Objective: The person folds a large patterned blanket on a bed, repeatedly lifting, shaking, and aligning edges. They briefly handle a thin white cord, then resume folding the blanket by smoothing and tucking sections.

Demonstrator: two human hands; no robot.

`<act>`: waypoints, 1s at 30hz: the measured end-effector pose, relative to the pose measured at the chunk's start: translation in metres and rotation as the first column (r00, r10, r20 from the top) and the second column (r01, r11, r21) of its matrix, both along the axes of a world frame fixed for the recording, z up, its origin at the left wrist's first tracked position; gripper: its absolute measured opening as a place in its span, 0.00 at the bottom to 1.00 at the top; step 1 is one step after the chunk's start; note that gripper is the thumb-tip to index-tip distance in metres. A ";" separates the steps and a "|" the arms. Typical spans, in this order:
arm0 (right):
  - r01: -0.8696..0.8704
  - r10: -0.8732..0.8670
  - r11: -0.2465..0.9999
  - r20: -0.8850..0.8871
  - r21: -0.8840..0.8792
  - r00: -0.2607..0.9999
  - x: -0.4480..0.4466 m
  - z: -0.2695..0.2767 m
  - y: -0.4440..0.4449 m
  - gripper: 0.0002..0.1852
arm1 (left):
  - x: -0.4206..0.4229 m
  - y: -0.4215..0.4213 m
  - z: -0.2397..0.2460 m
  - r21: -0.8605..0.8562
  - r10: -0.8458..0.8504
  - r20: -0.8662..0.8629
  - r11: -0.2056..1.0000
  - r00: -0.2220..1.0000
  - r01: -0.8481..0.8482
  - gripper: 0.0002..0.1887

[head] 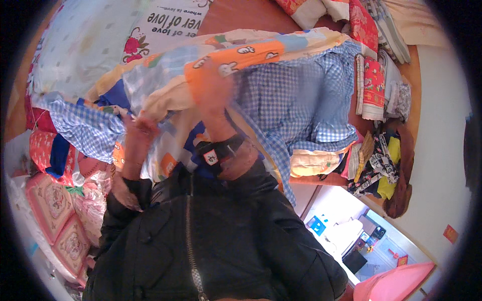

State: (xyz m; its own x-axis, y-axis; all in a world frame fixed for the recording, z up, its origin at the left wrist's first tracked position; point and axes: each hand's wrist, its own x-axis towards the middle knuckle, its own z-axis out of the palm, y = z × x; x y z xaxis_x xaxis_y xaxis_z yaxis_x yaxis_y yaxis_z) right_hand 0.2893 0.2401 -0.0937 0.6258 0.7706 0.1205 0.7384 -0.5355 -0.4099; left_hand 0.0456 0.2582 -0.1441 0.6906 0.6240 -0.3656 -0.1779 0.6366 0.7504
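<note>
A large patchwork fabric cover point(169, 81), with orange, cream and blue patches and a blue gingham underside point(271, 90), lies in loose folds before me. On the left, my left hand point(141, 129) is closed around a gathered part of it, somewhat blurred. My right hand point(214, 96) is strongly blurred over an orange patch near the middle; whether its fingers grip the cloth cannot be told. A dark band with a white and red badge is around my right wrist. The cover's near edge hangs down in front of my black zipped jacket.
A pale bedspread point(86, 49) with printed lettering and roses beside it lies at the far left. Folded red floral textiles point(372, 86) and piled clothes point(376, 161) line the right edge. Pink-framed cushioned panels point(56, 203) stand at lower left. A doorway opens at lower right.
</note>
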 end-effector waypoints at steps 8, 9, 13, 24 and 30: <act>0.247 0.273 0.828 -0.748 0.503 0.605 -0.030 0.017 -0.048 0.11 | 0.129 -0.015 0.058 -0.457 0.297 0.127 0.864 0.946 -0.209 0.24; 0.397 0.324 0.771 -0.844 0.497 0.428 -0.032 0.022 -0.053 0.12 | 0.131 -0.018 0.060 -0.404 0.286 0.104 0.887 0.953 -0.223 0.23; 0.476 0.167 0.863 -0.985 0.170 0.049 0.000 0.032 -0.070 0.11 | 0.124 -0.035 0.068 -0.375 0.344 0.006 0.871 0.939 -0.317 0.19; 0.566 0.343 0.697 -0.898 0.441 0.276 0.162 -0.009 -0.079 0.14 | 0.100 -0.051 0.066 -0.420 0.362 0.007 0.847 0.932 -0.326 0.12; 0.703 0.502 0.504 -0.833 0.502 0.234 0.181 -0.004 -0.099 0.13 | 0.101 -0.044 0.062 -0.586 0.476 -0.005 0.711 0.879 -0.388 0.09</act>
